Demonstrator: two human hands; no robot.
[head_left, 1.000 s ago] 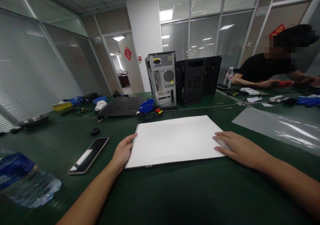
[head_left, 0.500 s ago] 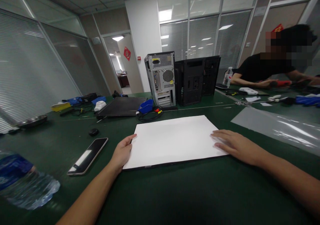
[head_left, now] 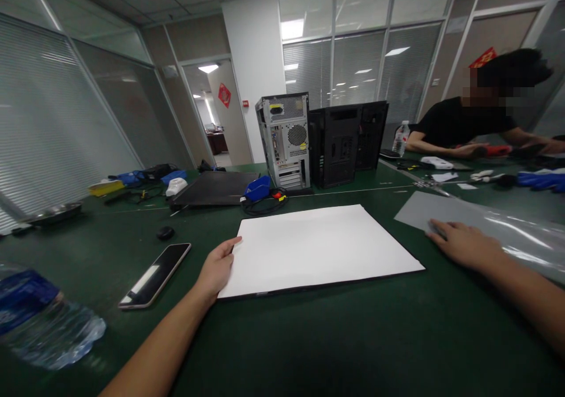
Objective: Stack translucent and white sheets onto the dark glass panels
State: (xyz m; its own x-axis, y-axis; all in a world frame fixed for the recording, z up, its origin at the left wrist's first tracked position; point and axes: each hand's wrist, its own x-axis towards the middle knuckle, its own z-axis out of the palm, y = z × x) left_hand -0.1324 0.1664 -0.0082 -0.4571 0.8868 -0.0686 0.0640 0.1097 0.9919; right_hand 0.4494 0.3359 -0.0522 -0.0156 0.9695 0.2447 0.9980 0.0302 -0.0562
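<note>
Right hand (head_left: 461, 244) lies flat on grey plastic sheet (head_left: 485, 223), beside white panel (head_left: 318, 247).

Desk (head_left: 309, 350): phone (head_left: 154, 274) lies flat, left of centre; water bottle (head_left: 39, 320) on its side near left edge. Two PC towers (head_left: 286, 141), (head_left: 338, 144) upright at back. Co-worker (head_left: 477, 120) seated far right.
</note>
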